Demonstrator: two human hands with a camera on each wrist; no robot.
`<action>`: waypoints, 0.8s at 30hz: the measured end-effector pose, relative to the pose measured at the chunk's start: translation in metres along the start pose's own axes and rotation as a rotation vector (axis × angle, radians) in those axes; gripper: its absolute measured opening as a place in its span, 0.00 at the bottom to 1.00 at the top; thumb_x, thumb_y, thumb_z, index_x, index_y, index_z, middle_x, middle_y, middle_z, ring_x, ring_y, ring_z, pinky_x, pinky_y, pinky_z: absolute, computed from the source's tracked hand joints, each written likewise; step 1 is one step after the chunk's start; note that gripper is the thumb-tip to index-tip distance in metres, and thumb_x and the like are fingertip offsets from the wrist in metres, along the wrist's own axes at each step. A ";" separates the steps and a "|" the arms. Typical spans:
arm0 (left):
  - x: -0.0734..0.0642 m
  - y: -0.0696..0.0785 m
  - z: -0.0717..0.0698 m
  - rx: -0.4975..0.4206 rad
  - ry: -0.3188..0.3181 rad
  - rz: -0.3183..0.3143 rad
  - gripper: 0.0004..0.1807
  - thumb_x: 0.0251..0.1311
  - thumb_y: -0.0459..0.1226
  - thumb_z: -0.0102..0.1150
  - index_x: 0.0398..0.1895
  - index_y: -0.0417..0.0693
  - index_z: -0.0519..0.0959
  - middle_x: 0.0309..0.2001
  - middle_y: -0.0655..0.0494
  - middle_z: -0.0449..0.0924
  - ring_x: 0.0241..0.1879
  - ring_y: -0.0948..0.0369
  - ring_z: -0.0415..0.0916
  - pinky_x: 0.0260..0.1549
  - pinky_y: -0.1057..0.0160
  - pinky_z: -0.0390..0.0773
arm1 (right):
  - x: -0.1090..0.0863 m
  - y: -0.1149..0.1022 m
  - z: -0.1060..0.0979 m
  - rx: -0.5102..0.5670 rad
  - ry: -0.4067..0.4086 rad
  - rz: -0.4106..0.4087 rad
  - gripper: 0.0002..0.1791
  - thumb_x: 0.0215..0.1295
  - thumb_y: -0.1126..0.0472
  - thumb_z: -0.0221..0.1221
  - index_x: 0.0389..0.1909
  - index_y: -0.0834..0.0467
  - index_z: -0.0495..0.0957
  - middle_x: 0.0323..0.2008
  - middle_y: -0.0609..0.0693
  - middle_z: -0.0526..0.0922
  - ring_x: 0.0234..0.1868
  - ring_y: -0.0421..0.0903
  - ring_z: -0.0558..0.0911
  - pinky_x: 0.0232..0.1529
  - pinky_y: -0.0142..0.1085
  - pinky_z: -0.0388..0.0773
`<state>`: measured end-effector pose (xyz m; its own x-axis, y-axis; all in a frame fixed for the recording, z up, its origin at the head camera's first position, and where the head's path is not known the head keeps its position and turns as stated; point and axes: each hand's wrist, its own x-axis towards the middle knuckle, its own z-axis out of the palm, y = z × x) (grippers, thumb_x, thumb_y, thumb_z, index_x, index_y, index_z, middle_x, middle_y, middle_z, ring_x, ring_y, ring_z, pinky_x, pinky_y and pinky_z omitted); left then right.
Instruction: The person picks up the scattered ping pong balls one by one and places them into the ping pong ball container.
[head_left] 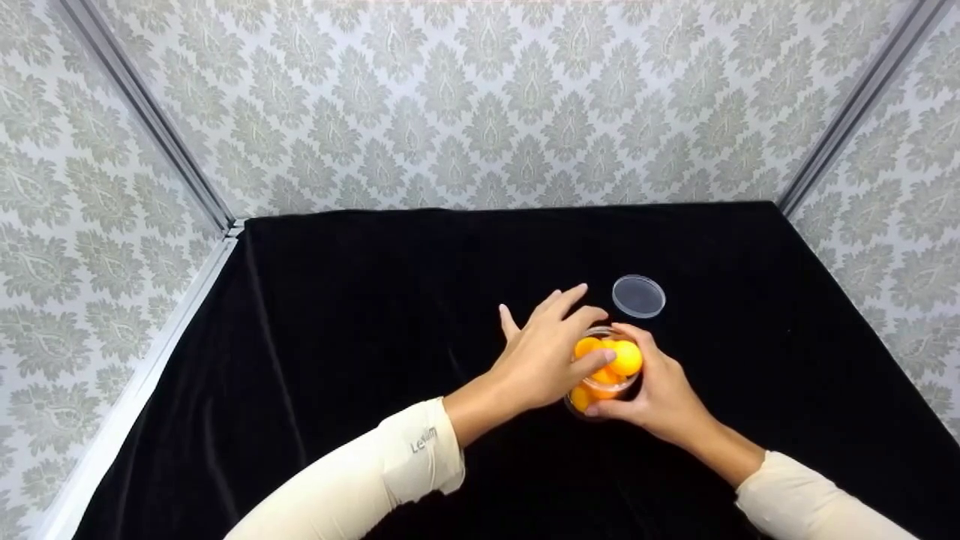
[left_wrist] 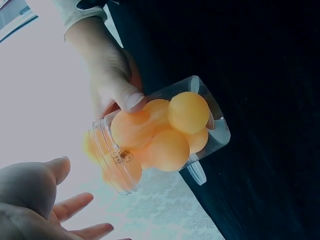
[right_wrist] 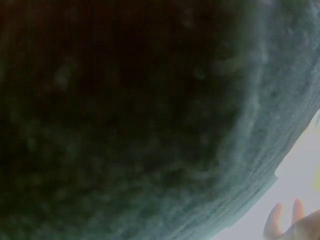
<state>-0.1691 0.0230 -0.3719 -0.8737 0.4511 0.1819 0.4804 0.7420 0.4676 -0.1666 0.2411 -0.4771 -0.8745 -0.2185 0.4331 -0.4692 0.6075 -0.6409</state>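
Observation:
My right hand (head_left: 664, 394) grips a clear plastic jar (left_wrist: 165, 95) round its side. Orange ping-pong balls (left_wrist: 168, 150) fill it, and one ball (head_left: 627, 358) sits up at the open mouth. Over that mouth is my left hand (head_left: 541, 358), fingers spread and thumb overlapping the balls in the head view. From the left wrist, the left fingers (left_wrist: 72, 206) show apart from the jar's threaded rim, nothing in them. A round clear lid (head_left: 639, 296) lies on the black cloth just beyond the jar. Only fingertips (right_wrist: 274, 220) show in the right wrist view's lower corner.
Black cloth (head_left: 360, 300) covers the table, with folds along its left side. Patterned wall panels (head_left: 487, 112) stand behind and at both sides, joined by grey metal posts (head_left: 150, 112). Blurred dark cloth takes up most of the right wrist view.

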 end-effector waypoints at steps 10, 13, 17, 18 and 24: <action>-0.003 -0.014 -0.001 -0.016 0.025 -0.033 0.25 0.68 0.57 0.60 0.66 0.66 0.74 0.79 0.62 0.59 0.79 0.52 0.55 0.63 0.16 0.44 | -0.001 -0.003 -0.001 -0.002 -0.015 0.009 0.67 0.26 0.41 0.85 0.73 0.52 0.63 0.58 0.50 0.83 0.56 0.43 0.82 0.59 0.36 0.77; -0.002 -0.021 -0.001 -0.020 0.037 -0.050 0.25 0.69 0.57 0.58 0.66 0.65 0.75 0.79 0.61 0.60 0.79 0.51 0.56 0.63 0.16 0.44 | 0.001 -0.003 -0.002 0.005 -0.038 0.001 0.71 0.24 0.43 0.86 0.76 0.52 0.60 0.60 0.51 0.82 0.59 0.45 0.81 0.61 0.30 0.73; 0.000 -0.033 -0.001 -0.034 0.051 -0.088 0.24 0.71 0.57 0.54 0.66 0.64 0.74 0.79 0.61 0.60 0.79 0.51 0.56 0.64 0.16 0.42 | 0.003 0.001 -0.009 0.037 -0.104 0.011 0.75 0.26 0.46 0.86 0.80 0.51 0.54 0.66 0.52 0.77 0.64 0.47 0.77 0.63 0.25 0.70; 0.001 -0.038 -0.001 -0.040 0.055 -0.104 0.24 0.72 0.57 0.54 0.67 0.64 0.74 0.79 0.61 0.59 0.79 0.51 0.55 0.64 0.17 0.41 | 0.003 0.002 -0.012 0.044 -0.124 0.015 0.76 0.27 0.46 0.86 0.80 0.50 0.52 0.67 0.52 0.76 0.65 0.47 0.76 0.63 0.28 0.72; 0.007 -0.076 0.000 -0.039 0.102 -0.219 0.22 0.75 0.55 0.49 0.68 0.63 0.74 0.79 0.61 0.60 0.80 0.49 0.54 0.65 0.17 0.40 | 0.008 0.018 -0.040 -0.019 -0.255 0.011 0.77 0.35 0.48 0.84 0.83 0.51 0.43 0.72 0.56 0.69 0.71 0.56 0.67 0.68 0.57 0.67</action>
